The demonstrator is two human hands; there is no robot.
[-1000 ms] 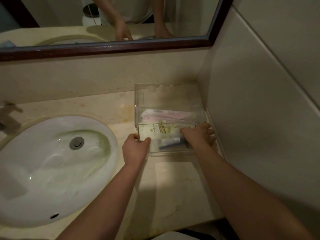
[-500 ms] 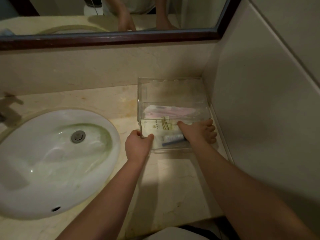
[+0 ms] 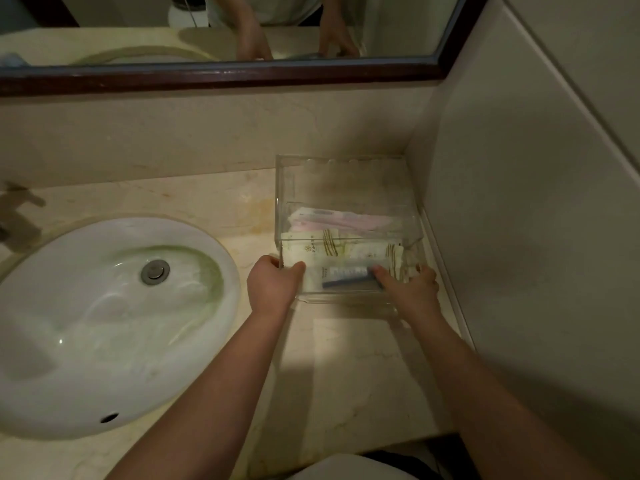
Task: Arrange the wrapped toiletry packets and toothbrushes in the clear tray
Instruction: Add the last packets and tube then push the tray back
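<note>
Head view: your table [image 3: 363,358] is a beige marble vanity top, wall on the right, framed mirror [image 3: 221,74] across the back. White oval sink [image 3: 86,341] fills the left side, metal drain plug [image 3: 154,271] in its bowl, faucet [image 3: 17,216] at the far left edge, mostly cut off.

Clear tray [image 3: 346,181] sits in the back right corner of the table, close to the side wall. Inside it, pink-wrapped packets [image 3: 346,218] lie toward the back, long sides running left to right. Just in front of them are cream wrapped packets [image 3: 318,249] with gold stripe print, lying flat. Nearest you, at the front of the tray, a small white tube with a blue end [image 3: 348,277] lies crosswise.

Your left hand [image 3: 273,285] is curled around the tray's front left corner, thumb over the rim, gripping the wall. Your right hand [image 3: 410,289] is at the front right corner, fingers spread and reaching into the tray, index fingertip touching the right end of the tube; not closed on anything you can see. Both forearms stretch up from the bottom edge. Toothbrushes can't be told apart from the wrappers in this light.
</note>
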